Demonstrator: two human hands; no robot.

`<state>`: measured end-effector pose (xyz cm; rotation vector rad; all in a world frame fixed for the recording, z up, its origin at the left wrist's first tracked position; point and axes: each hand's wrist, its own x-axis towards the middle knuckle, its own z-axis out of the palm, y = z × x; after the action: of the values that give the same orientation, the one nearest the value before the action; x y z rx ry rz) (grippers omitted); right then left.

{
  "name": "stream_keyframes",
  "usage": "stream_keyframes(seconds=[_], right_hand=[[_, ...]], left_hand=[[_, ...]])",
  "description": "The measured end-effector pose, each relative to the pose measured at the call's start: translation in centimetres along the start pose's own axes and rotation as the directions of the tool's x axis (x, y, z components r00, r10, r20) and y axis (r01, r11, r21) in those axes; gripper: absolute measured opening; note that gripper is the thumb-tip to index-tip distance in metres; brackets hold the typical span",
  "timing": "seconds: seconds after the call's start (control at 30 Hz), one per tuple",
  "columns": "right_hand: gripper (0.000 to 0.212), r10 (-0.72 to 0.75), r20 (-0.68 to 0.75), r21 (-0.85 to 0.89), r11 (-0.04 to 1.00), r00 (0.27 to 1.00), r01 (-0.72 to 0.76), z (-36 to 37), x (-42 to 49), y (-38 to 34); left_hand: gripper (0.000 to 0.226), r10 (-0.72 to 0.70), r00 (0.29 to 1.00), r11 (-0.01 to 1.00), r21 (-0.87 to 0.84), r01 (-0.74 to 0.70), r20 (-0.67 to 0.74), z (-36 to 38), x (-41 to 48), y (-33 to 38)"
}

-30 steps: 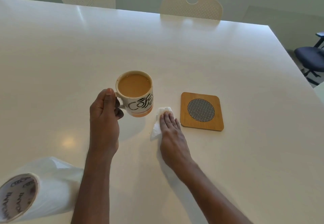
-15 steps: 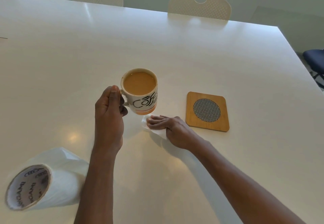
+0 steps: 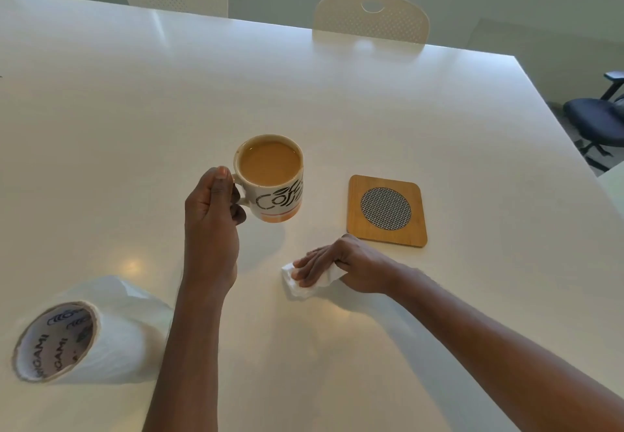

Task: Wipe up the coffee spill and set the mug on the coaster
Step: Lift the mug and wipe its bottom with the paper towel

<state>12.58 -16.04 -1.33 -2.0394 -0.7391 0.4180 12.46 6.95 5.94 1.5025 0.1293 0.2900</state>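
Observation:
A white mug full of milky coffee, with black lettering and an orange band at its base, hangs just above the white table. My left hand grips its handle. A square wooden coaster with a round mesh centre lies to the mug's right with nothing on it. In front of the coaster my right hand lies flat, pressing a crumpled white paper towel onto the table. No spill shows on the surface.
A roll of paper towel lies on its side at the near left. Two white chairs stand at the table's far edge. A dark office chair is beyond the right edge.
My right hand has slid the paper towel from under the mug toward me and slightly right. The mug stays lifted in my left hand.

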Motion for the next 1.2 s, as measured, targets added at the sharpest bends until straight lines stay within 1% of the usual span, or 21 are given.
stream_keyframes(seconds=[0.1, 0.13, 0.17, 0.2, 0.23, 0.27, 0.3, 0.33, 0.37, 0.4, 0.43, 0.47, 0.5, 0.57, 0.67, 0.77, 0.87, 0.97, 1.13, 1.2], right_hand=[[0.057, 0.071, 0.003, -0.087, 0.994, 0.997, -0.071, -0.8, -1.0, -1.6], [0.062, 0.095, -0.027, -0.115, 0.989, 0.995, -0.097, -0.7, -1.4, -2.3], [0.062, 0.122, -0.093, -0.097, 0.987, 0.988, -0.130, -0.4, -1.8, -2.9], [0.060, 0.157, -0.197, 0.005, 0.987, 0.968, -0.159, 0.1, -2.3, -3.4], [0.056, 0.213, -0.310, 0.198, 0.968, 0.927, -0.156, 0.7, -2.9, -4.0], [0.055, 0.290, -0.393, 0.427, 0.898, 0.873, -0.106, 1.3, -3.6, -4.5], [0.057, 0.381, -0.435, 0.629, 0.777, 0.816, -0.027, 1.9, -4.2, -4.7], [0.060, 0.479, -0.429, 0.784, 0.618, 0.766, 0.054, 2.4, -4.6, -4.8], [0.060, 0.574, -0.393, 0.886, 0.446, 0.718, 0.129, 3.0, -5.0, -4.8], [0.055, 0.655, -0.352, 0.933, 0.301, 0.669, 0.196, 3.5, -5.2, -4.9], [0.049, 0.714, -0.318, 0.947, 0.205, 0.624, 0.248, 3.9, -5.3, -5.0], [0.043, 0.749, -0.296, 0.946, 0.145, 0.593, 0.290, 4.3, -5.2, -5.3], [0.039, 0.767, -0.290, 0.937, 0.106, 0.573, 0.333, 4.6, -5.1, -5.5], [0.031, 0.783, -0.303, 0.908, 0.063, 0.543, 0.415, 5.1, -4.8, -6.0], [0.023, 0.790, -0.330, 0.864, 0.032, 0.516, 0.503, 5.2, -4.6, -6.9], [0.028, 0.779, -0.349, 0.814, -0.023, 0.520, 0.581, 5.4, -4.6, -7.6], [0.041, 0.745, -0.379, 0.786, -0.053, 0.548, 0.615, 5.6, -4.8, -8.2], [0.052, 0.725, -0.402, 0.760, -0.077, 0.559, 0.646, 5.7, -4.8, -8.4], [0.053, 0.704, -0.417, 0.764, -0.072, 0.575, 0.642, 5.3, -4.8, -8.1], [0.054, 0.704, -0.408, 0.762, -0.088, 0.582, 0.641, 5.1, -4.6, -7.9]], left_hand=[[0.038, -0.001, 1.000, 1.000, 0.017, 0.001, 0.013, 0.1, -0.5, 0.2], [0.038, 0.001, 1.000, 1.000, 0.011, -0.001, 0.018, 0.2, -0.7, 0.3], [0.037, 0.002, 1.000, 1.000, -0.002, -0.002, 0.024, 0.2, -0.8, 0.4], [0.036, 0.002, 0.999, 1.000, -0.017, -0.001, 0.032, 0.3, -0.9, 0.5], [0.036, 0.004, 0.999, 1.000, -0.027, -0.002, 0.042, 0.4, -1.0, 0.7], [0.036, 0.006, 0.999, 0.999, -0.032, -0.005, 0.050, 0.5, -1.1, 0.9], [0.035, 0.009, 0.998, 0.999, -0.035, -0.007, 0.058, 0.6, -1.2, 1.2], [0.035, 0.010, 0.998, 0.999, -0.037, -0.008, 0.065, 0.7, -1.4, 1.5], [0.035, 0.009, 0.997, 0.999, -0.041, -0.006, 0.072, 0.9, -1.6, 1.8], [0.035, 0.008, 0.997, 0.999, -0.048, -0.004, 0.081, 1.0, -1.8, 2.1], [0.036, 0.006, 0.996, 0.998, -0.057, -0.001, 0.092, 1.1, -2.0, 2.3], [0.036, 0.004, 0.994, 0.998, -0.066, 0.003, 0.105, 1.3, -2.3, 2.5], [0.036, 0.003, 0.993, 0.997, -0.074, 0.006, 0.118, 1.4, -2.5, 2.7], [0.036, 0.002, 0.990, 0.996, -0.083, 0.010, 0.143, 1.8, -3.0, 3.1], [0.036, -0.003, 0.984, 0.996, -0.089, 0.019, 0.178, 2.5, -3.9, 3.5], [0.033, -0.011, 0.978, 0.995, -0.092, 0.031, 0.208, 3.3, -4.7, 3.6], [0.035, -0.004, 0.970, 0.997, -0.080, 0.024, 0.242, 3.9, -5.3, 3.4], [0.037, 0.005, 0.965, 0.999, -0.052, 0.009, 0.264, 4.4, -5.6, 3.2], [0.044, 0.010, 0.961, 1.000, -0.028, -0.003, 0.277, 4.4, -5.6, 3.1], [0.044, 0.014, 0.961, 1.000, -0.021, -0.009, 0.275, 4.4, -5.6, 3.2]])
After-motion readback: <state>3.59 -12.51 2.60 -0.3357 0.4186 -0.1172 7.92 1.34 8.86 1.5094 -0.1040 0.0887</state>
